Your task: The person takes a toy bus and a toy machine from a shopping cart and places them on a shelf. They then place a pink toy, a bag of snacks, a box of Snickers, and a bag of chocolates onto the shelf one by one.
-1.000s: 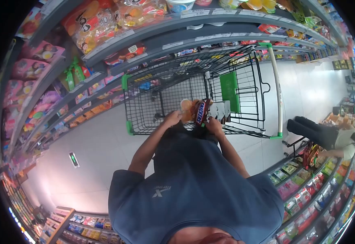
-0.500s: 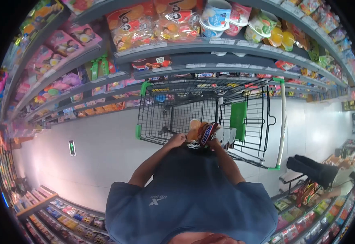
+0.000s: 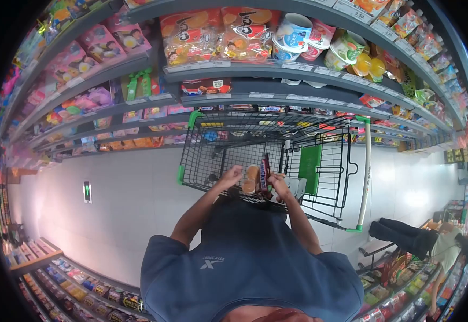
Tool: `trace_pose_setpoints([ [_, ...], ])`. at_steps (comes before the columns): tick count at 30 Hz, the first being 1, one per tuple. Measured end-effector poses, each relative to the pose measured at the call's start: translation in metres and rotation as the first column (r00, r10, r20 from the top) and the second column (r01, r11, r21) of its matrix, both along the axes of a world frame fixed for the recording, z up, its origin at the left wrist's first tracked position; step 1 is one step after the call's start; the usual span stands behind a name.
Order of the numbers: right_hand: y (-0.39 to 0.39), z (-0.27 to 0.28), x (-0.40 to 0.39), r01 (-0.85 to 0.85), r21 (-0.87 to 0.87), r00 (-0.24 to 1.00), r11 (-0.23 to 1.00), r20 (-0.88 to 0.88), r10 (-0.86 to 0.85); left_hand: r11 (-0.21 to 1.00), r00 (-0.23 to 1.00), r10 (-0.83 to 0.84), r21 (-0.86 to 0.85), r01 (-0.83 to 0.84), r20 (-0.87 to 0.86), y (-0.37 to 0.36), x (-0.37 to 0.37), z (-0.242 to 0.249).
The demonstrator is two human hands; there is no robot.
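Observation:
A brown Snickers pack (image 3: 264, 174) stands on edge inside the near side of the shopping cart (image 3: 181, 174), its label turned sideways. My right hand (image 3: 280, 185) is closed on the pack's right side. To the left of the pack lie round, orange-brown items (image 3: 251, 178) in clear wrapping, too small to name. My left hand (image 3: 232, 175) hovers by the cart's near rim, left of these items and apart from them. Its fingers are curled and nothing shows in them. Behind the right hand is a grey-white item (image 3: 298, 188), partly hidden.
Shelves (image 3: 255, 70) with bagged jelly sweets (image 3: 191, 40), cups and boxes rise beyond the cart. The cart's green panel (image 3: 310, 169) and handle (image 3: 367, 177) are on the right. Another person (image 3: 421, 239) stands at the lower right by a second cart. More shelves (image 3: 91, 292) lie behind me.
The Snickers pack has turned from tilted to nearly upright and shifted slightly left. My left hand has risen and moved left, away from the wrapped items. The other person has moved a little.

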State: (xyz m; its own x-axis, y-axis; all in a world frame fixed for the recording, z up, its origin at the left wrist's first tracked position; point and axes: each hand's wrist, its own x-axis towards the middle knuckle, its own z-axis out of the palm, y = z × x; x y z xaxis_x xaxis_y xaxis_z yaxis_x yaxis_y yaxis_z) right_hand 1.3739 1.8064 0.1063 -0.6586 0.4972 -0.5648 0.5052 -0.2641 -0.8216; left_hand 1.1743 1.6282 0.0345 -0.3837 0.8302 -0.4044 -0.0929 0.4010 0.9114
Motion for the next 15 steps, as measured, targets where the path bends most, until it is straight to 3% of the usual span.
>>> trace_pose_setpoints([
  [1, 0.001, 0.024, -0.004, -0.084, 0.014, 0.996, 0.996, 0.037, 0.084, 1.0, 1.0, 0.001, 0.007, -0.001, -0.004, 0.007, -0.008, 0.017],
  [3, 0.017, 0.012, -0.002, -0.1, -0.083, 0.995, 0.991, -0.031, 0.098, 0.997, 0.996, -0.006, 0.074, 0.013, -0.09, 0.018, -0.021, 0.049],
  [5, 0.026, 0.054, -0.01, -0.146, -0.152, 0.972, 0.978, -0.208, 0.113, 0.99, 0.985, -0.004, 0.136, 0.028, -0.173, 0.028, -0.036, 0.074],
  [7, 0.018, 0.13, -0.021, -0.038, -0.221, 0.975, 0.975, -0.222, -0.013, 0.94, 0.977, -0.208, 0.286, 0.185, 0.051, 0.033, -0.051, 0.092],
  [8, 0.037, 0.102, -0.021, -0.121, -0.385, 0.934, 0.915, -0.357, -0.027, 0.934, 0.966, -0.222, 0.313, 0.171, 0.134, 0.035, -0.054, 0.095],
  [12, 0.039, 0.13, -0.034, 0.085, -0.614, 0.881, 0.784, -0.322, -0.347, 0.936, 0.928, -0.26, 0.305, 0.175, 0.266, 0.032, -0.047, 0.126],
  [13, 0.035, 0.134, -0.039, 0.114, -0.663, 0.864, 0.74, -0.301, -0.404, 0.955, 0.957, -0.175, 0.278, 0.107, 0.231, 0.03, -0.04, 0.126],
  [14, 0.029, 0.138, -0.038, 0.324, -0.639, 0.854, 0.697, -0.119, -0.506, 0.967, 0.978, -0.087, 0.253, 0.036, 0.192, 0.026, -0.034, 0.127],
  [15, 0.025, 0.128, -0.04, 0.35, -0.704, 0.807, 0.618, -0.109, -0.581, 0.967, 0.977, -0.089, 0.253, 0.038, 0.193, 0.022, -0.03, 0.123],
])
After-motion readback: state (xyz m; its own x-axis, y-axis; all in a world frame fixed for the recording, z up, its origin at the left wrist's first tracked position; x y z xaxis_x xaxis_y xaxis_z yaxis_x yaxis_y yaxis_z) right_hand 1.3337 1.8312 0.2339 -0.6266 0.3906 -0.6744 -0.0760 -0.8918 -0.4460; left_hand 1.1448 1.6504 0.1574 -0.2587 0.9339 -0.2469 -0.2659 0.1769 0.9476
